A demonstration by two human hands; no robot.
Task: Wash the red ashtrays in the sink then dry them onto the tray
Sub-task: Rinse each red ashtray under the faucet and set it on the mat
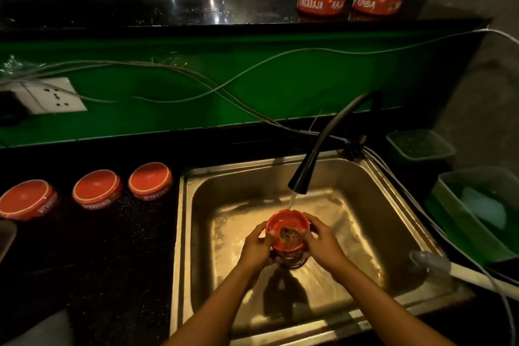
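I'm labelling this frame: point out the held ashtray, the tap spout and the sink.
held ashtray [283,223]: head view, red inner wall.
tap spout [300,183]: head view, flared black nozzle.
sink [373,177]: head view, bare back-right wall.

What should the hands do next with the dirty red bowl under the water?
Probably rub the dark brown grime out of the round red ashtray with a thumb. Both the left hand and right hand grip it over the steel sink, the black curved tap is running onto its rim, and the residue sits in its middle.
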